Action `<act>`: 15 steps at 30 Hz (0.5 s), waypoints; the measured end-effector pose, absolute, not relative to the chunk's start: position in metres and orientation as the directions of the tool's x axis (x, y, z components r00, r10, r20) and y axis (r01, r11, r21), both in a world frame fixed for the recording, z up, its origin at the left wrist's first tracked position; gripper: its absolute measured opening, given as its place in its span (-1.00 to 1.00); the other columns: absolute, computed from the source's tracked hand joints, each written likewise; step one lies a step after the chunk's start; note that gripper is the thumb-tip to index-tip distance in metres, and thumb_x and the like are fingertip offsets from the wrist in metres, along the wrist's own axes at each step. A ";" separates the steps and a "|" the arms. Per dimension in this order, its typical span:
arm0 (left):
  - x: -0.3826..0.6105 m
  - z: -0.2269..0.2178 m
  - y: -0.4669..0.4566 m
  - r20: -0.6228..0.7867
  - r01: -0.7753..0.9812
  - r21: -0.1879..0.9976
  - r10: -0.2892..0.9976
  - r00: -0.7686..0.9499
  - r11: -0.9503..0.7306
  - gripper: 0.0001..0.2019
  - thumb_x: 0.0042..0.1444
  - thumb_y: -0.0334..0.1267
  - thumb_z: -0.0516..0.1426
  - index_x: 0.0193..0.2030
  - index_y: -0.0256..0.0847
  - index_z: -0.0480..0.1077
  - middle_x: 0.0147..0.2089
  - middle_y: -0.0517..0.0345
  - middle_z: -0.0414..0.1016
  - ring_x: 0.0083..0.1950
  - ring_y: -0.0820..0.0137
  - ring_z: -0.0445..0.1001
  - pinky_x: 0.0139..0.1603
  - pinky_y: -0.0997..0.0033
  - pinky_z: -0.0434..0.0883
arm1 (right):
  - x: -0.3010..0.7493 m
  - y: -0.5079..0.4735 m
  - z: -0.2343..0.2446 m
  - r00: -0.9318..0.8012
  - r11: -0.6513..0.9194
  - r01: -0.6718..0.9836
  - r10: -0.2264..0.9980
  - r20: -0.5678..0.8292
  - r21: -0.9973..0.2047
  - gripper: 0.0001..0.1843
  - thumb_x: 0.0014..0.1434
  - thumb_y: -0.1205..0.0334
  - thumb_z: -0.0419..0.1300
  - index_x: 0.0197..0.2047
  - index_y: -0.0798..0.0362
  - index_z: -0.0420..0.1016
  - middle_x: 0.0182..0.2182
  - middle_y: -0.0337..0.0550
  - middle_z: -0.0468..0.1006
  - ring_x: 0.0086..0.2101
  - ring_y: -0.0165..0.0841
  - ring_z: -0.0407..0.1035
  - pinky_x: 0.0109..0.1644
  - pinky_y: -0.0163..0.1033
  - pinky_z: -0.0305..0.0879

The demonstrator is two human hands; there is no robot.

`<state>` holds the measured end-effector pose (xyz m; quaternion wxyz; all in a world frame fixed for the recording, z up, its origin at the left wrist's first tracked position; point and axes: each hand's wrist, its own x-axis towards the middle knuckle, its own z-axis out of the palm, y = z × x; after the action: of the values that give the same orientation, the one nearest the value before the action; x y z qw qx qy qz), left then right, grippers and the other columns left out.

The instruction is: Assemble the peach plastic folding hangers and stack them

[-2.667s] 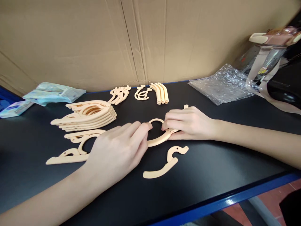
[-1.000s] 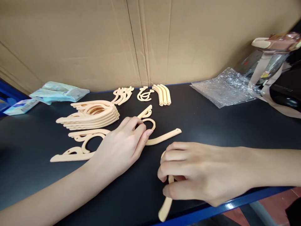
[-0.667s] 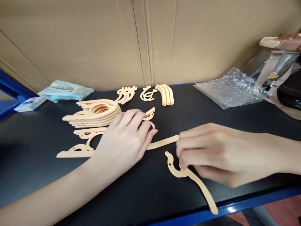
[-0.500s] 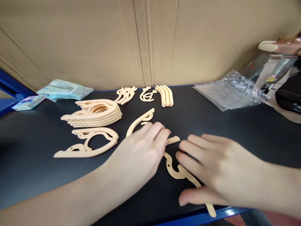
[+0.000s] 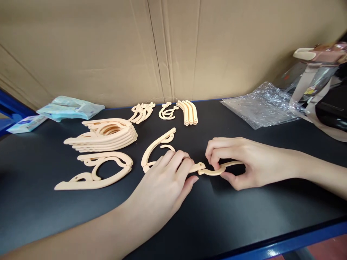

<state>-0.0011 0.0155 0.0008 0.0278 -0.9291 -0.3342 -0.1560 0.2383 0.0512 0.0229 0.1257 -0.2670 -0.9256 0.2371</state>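
Beneath the curled fingers of my left hand [image 5: 169,177] lies a beige folding hanger [image 5: 148,153]; one flat end sticks out to the right, its other arm curving up behind the hand. Between thumb and fingers, my right hand [image 5: 238,162] pinches a curved hanger piece [image 5: 210,172], with a thin strip trailing behind the fingers. The left end of this piece meets the hanger's protruding end; I cannot tell whether they are joined. To the left sit a folded hanger [image 5: 94,184] and a stack of folded hangers [image 5: 108,139].
Along the back of the black table [image 5: 260,220] are several small hooks [image 5: 142,112], a few curved pieces [image 5: 167,111] and bundled hanger arms [image 5: 189,112]. Blue-white packets [image 5: 69,107] lie back left. A clear plastic bag [image 5: 260,106] and a strapped bottle [image 5: 311,77] occupy the right.
My right hand has moved up and away from the front edge, lifting the curved piece and its strip to the hanger's end. My left hand stays on the hanger, shifted slightly down.
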 end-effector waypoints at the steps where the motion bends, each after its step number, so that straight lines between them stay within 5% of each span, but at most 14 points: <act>1: -0.002 0.001 0.016 0.311 0.624 0.048 0.606 0.733 -0.780 -0.89 0.29 -0.35 0.06 -0.13 -0.29 0.39 -0.17 0.05 0.46 -0.18 0.20 0.43 -0.21 0.20 0.45 | 0.238 0.051 0.021 -0.816 0.735 0.436 0.566 0.115 -0.519 -0.85 0.04 0.49 0.14 -0.35 0.05 0.31 -0.28 -0.25 0.41 -0.34 -0.46 0.28 -0.28 -0.36 0.16; 7: -0.002 0.001 0.018 0.321 0.584 0.062 0.570 0.756 -0.809 -0.86 0.33 -0.41 -0.04 -0.21 -0.27 0.33 -0.24 0.09 0.44 -0.23 0.26 0.42 -0.28 0.28 0.41 | 0.240 0.051 0.015 -0.744 0.661 0.497 0.658 0.115 -0.562 -0.94 0.30 0.31 0.00 -0.26 0.01 0.19 -0.47 -0.36 0.27 -0.52 -0.50 0.11 -0.45 -0.39 0.07; 12: -0.003 0.000 0.017 0.312 0.609 0.232 0.651 0.692 -0.758 -0.89 0.32 -0.42 -0.08 -0.22 -0.23 0.22 -0.32 0.17 0.39 -0.36 0.38 0.41 -0.42 0.41 0.33 | 0.237 0.049 0.007 -0.752 0.750 0.528 0.631 0.190 -0.399 -0.93 0.31 0.37 -0.05 -0.15 0.03 0.17 -0.52 -0.39 0.26 -0.57 -0.48 0.15 -0.45 -0.37 0.08; 15: -0.005 0.001 0.017 0.271 0.600 0.305 0.672 0.690 -0.739 -0.90 0.32 -0.41 -0.08 -0.22 -0.20 0.19 -0.39 0.26 0.38 -0.43 0.44 0.40 -0.47 0.44 0.28 | 0.235 0.047 0.003 -0.759 0.786 0.548 0.611 0.224 -0.286 -0.85 0.36 0.34 -0.10 -0.05 0.08 0.22 -0.40 -0.23 0.43 -0.47 -0.41 0.32 -0.38 -0.33 0.16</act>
<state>-0.0054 0.0170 0.0006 -0.0962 -0.9141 -0.3479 -0.1850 0.2346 0.0466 0.0031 0.1542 -0.3108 -0.9323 0.1022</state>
